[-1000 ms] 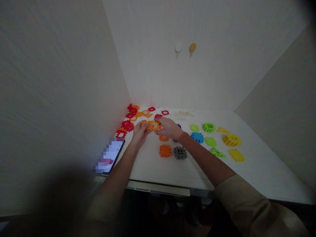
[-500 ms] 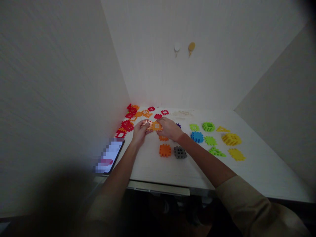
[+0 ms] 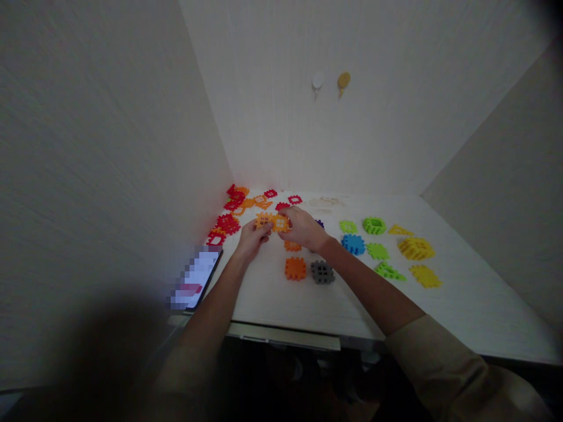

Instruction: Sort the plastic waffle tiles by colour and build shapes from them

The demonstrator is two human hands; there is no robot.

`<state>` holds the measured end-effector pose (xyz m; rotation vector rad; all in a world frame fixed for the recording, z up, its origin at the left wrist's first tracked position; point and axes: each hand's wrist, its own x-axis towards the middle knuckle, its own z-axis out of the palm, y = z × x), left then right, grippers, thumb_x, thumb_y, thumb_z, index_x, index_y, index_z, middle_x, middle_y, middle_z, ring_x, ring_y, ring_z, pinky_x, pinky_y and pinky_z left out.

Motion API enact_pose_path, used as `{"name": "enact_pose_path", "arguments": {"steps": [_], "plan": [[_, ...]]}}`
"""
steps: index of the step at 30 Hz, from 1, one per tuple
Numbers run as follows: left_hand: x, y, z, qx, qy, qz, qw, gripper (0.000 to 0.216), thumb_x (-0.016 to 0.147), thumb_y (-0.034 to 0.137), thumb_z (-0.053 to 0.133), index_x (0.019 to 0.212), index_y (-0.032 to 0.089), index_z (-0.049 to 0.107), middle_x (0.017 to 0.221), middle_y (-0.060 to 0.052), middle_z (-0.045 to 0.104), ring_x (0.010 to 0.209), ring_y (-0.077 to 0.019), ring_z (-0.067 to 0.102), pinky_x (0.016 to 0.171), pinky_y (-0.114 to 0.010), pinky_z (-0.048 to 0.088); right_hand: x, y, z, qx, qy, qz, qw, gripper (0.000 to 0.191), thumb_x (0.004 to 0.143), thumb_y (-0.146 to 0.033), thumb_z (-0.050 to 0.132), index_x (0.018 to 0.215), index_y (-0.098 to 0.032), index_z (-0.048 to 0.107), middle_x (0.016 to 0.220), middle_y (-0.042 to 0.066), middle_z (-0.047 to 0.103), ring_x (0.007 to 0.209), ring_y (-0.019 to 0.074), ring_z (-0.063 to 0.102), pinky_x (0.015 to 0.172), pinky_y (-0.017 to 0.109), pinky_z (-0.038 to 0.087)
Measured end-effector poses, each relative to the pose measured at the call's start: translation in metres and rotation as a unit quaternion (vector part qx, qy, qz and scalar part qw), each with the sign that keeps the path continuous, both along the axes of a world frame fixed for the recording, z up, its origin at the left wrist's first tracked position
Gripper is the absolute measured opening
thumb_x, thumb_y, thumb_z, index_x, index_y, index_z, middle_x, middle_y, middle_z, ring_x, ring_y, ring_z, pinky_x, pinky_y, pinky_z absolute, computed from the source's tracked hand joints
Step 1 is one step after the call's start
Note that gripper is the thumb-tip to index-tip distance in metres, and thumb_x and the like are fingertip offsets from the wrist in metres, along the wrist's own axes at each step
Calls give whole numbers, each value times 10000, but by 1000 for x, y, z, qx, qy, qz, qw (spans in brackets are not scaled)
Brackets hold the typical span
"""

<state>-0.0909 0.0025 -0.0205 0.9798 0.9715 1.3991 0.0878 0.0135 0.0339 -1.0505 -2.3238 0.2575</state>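
Note:
Two orange window-patterned interlocking tiles are held side by side above the table, their edges meeting. My left hand (image 3: 252,238) is closed on the left tile (image 3: 264,221), with its thumb low on the front. The right tile (image 3: 280,223) is gripped at its right edge by my right hand (image 3: 302,227). Whether the two edges are fully locked cannot be made out. Just below my right hand lies an orange tile (image 3: 292,246), partly covered. Nearer me are a solid orange tile (image 3: 295,268) and a grey lattice block (image 3: 322,272).
Red tiles (image 3: 227,223) and orange ones heap along the left wall. To the right sit blue tiles (image 3: 353,244), a green tile (image 3: 377,251), a green ring-like block (image 3: 374,225) and a yellow stack (image 3: 416,248). A phone (image 3: 197,278) lies at the left front edge.
The left tile now faces me more plainly, and my left thumb and fingers have shifted down on it. My right hand keeps its grip on the other tile. Loose pieces have stayed put.

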Motion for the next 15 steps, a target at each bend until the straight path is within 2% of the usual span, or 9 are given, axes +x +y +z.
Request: {"name": "enact_pose_path", "arguments": {"steps": [5,8,15], "plan": [[2,1,-2,28,22,16,999,282,608,292,795,725,133,594,602,23,532,479,-51,439,403,-169,285,0,0,1,-78,83,-12,993,274,793,-271,562,1032,-143,604,809,38,650,691,130,582,692,261,452],[3,2,-4,31,23,29,999,266,605,292,795,723,129,622,626,13,549,494,-53,439,407,-173,294,-3,-1,2,-100,91,-35,990,218,803,-260,538,976,-150,611,682,8,632,612,121,570,636,246,438],[6,0,2,45,-10,67,997,251,586,294,803,658,126,631,642,12,553,512,-49,434,414,-175,284,-10,-2,-1,-92,110,-101,984,123,764,-215,541,856,-152,592,721,30,635,658,134,570,648,255,433]]}}
